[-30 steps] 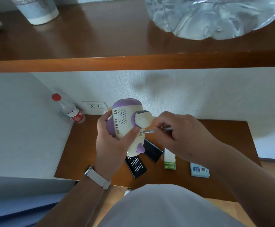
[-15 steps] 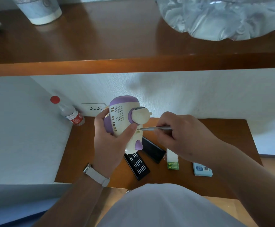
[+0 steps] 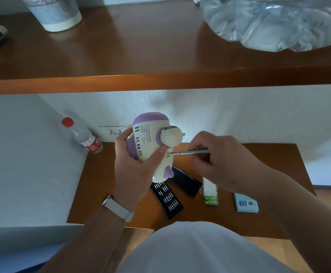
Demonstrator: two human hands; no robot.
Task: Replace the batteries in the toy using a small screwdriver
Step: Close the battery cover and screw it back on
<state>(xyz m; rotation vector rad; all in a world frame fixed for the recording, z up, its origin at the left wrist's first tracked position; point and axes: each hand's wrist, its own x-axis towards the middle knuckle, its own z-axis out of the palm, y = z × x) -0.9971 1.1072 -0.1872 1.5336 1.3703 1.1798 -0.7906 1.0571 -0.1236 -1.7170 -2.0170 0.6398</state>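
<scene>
A cream and purple toy [image 3: 150, 142] is held upright above the low wooden table [image 3: 105, 186], gripped around its body by my left hand [image 3: 135, 170]. My right hand [image 3: 225, 162] pinches a thin silver screwdriver [image 3: 192, 152] held level, its tip touching a small hole on the toy's right side, just beside my left thumb. A green and white battery pack [image 3: 210, 194] lies on the table under my right hand.
An open black bit case [image 3: 167, 198] and its black lid [image 3: 186, 182] lie below the toy. A blue card [image 3: 246, 203] lies at the right, a red-capped bottle [image 3: 84, 136] by the wall socket [image 3: 111, 132]. The shelf above [image 3: 160, 81] carries a cup [image 3: 56, 12] and a plastic bag [image 3: 274, 22].
The toy has risen slightly and stays in my left hand. The screwdriver has levelled out and more of its shaft shows, with its tip still at the toy's side.
</scene>
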